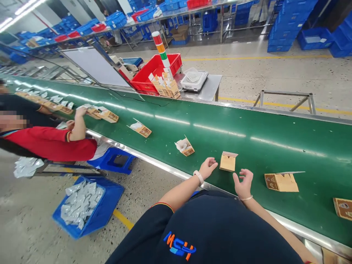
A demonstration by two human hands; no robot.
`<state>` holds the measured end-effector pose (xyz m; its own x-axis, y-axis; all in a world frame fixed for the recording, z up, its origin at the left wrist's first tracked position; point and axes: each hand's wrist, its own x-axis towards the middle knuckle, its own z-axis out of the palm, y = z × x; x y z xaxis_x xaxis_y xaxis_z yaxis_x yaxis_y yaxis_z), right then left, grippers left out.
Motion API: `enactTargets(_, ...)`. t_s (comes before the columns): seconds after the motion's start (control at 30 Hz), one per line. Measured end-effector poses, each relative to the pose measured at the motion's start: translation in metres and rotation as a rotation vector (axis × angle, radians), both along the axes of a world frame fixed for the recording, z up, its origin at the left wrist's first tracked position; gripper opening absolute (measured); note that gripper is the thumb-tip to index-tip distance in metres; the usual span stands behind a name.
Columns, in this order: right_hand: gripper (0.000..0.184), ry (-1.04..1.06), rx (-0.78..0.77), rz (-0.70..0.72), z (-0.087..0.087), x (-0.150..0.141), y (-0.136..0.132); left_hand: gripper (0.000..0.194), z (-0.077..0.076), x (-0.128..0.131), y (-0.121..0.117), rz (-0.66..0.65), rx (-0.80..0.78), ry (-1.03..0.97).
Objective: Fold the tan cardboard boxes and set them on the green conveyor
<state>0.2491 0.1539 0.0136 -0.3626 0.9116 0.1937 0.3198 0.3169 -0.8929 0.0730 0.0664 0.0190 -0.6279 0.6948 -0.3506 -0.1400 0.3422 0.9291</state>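
On the green conveyor belt (242, 117), a small tan carton (227, 162) stands between my two hands, its top flap raised. My left hand (208, 168) hovers just left of it, fingers loosely curved and apart from the carton. To the carton's lower right is my right hand (244, 182), thumb and fingers spread with nothing between them. An open carton with white inner flaps (185, 146) sits left of my left hand. Right of my right hand lies another carton (282, 182), its flap sticking out.
Co-workers sit along the belt at left; one in a red sleeve (55, 135) handles cartons. A blue bin (115, 198) of silver pouches (81, 203) stands on the floor. Across the belt are a red crate (143, 85), a signal light (161, 49) and a scale (194, 81).
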Motion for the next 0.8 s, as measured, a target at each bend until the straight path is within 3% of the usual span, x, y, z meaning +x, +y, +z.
enactTargets(0.07,0.025,-0.066,-0.029,0.347,0.015,0.015,-0.006,0.027,-0.005,-0.004,-0.037,0.016,-0.118,0.038)
enactTargets(0.17,0.034,-0.188,-0.072,0.918,0.03,0.011,-0.011,0.035,-0.011,-0.023,-0.08,0.165,-0.203,0.061)
enactTargets(0.23,0.036,-0.231,-0.016,1.135,0.033,-0.007,-0.015,0.051,-0.009,-0.05,-0.093,0.27,-0.217,0.097)
enactTargets(0.27,0.035,-0.234,0.039,1.173,0.033,-0.02,-0.018,0.061,-0.006,-0.066,-0.094,0.304,-0.201,0.125)
enactTargets(0.37,0.037,-0.214,0.259,1.073,0.027,-0.067,-0.029,0.085,0.009,-0.114,-0.081,0.242,-0.05,0.277)
enactTargets(0.47,0.058,-0.278,0.435,0.886,0.012,-0.114,-0.037,0.088,0.025,-0.144,-0.06,-0.053,0.141,0.503)
enactTargets(0.53,0.061,-0.333,0.489,0.793,-0.001,-0.138,-0.037,0.083,0.031,-0.152,-0.052,-0.27,0.217,0.625)
enactTargets(0.63,0.052,-0.293,0.511,0.683,-0.02,-0.155,-0.031,0.079,0.033,-0.156,-0.05,-0.455,0.251,0.717)
enactTargets(0.8,0.037,-0.076,0.457,0.566,-0.027,-0.154,-0.017,0.065,0.026,-0.164,-0.05,-0.53,0.191,0.735)
